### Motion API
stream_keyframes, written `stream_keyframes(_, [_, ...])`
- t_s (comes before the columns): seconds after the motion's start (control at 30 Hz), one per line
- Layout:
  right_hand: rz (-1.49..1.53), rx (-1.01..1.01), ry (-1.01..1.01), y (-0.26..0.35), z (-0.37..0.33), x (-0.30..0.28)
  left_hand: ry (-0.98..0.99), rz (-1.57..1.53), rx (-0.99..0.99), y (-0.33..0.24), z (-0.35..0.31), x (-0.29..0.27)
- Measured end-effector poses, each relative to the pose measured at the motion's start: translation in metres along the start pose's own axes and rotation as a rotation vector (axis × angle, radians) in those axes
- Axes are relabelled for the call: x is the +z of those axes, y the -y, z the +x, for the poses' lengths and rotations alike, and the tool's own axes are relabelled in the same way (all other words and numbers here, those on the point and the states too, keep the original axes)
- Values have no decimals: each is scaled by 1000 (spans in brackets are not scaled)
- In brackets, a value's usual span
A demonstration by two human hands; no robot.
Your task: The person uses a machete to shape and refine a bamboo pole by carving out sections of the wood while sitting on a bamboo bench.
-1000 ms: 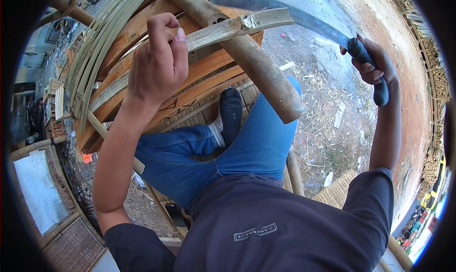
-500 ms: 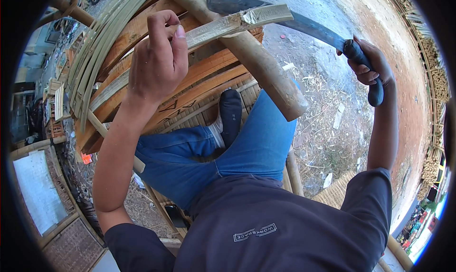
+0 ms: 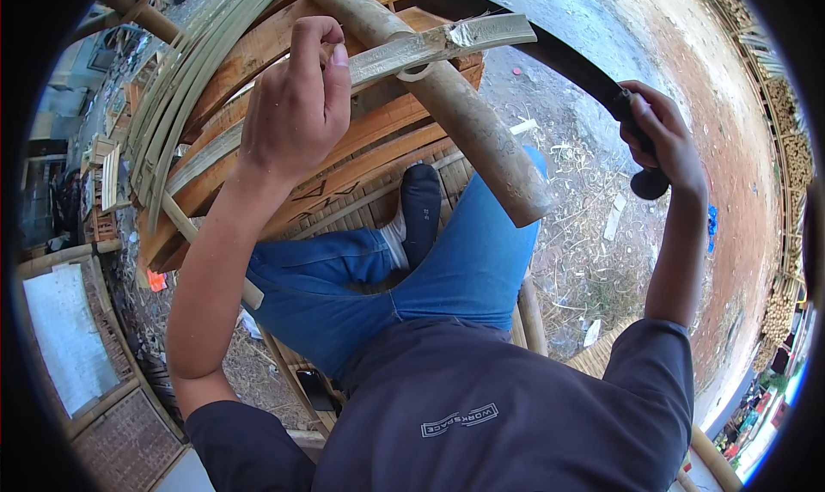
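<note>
My left hand (image 3: 296, 105) is closed on a pale split bamboo strip (image 3: 395, 58), index finger bent and thumb along it. The strip lies across a round bamboo pole (image 3: 490, 144), and its far end, with a rough, frayed cut patch, sticks out beyond the pole to the right. My right hand (image 3: 666, 135) grips the dark handle of a machete (image 3: 563, 58), thumb on top. Its long curved blade reaches up and left, passing behind the strip's free end; whether they touch I cannot tell.
Orange-brown wooden boards (image 3: 369, 135) lie under the pole, with a bundle of thin bamboo strips (image 3: 185, 97) at left. My legs in blue jeans (image 3: 455, 268) are folded on a slatted bamboo seat. A phone (image 3: 318, 391) lies beside me. Shavings litter the ground (image 3: 593, 226).
The machete's handle has turned in my right hand, and its blade now shows dark. My right hand has shifted slightly left; my left hand and the strip have moved a little right.
</note>
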State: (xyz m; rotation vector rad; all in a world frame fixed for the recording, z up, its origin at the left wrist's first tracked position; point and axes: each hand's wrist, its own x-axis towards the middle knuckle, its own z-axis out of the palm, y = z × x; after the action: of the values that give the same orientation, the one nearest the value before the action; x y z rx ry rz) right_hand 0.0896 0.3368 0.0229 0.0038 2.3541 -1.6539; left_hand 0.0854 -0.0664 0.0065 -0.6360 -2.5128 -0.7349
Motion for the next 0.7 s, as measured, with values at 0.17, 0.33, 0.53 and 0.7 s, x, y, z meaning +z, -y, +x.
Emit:
stream_keyframes(0.17, [-722, -579, -245, 3, -14, 12, -21, -3, 44, -1, 1, -1])
stream_keyframes(0.33, [-811, -697, -665, -14, 2, -2, 4, -18, 0, 0, -1, -1])
stream_keyframes(0.53, [-673, 35, -219, -38, 34, -32, -30, -28, 27, -2, 5, -4])
stream_keyframes(0.7, [250, 116, 63, -45, 9, -47, 7, -39, 1, -3, 4, -5])
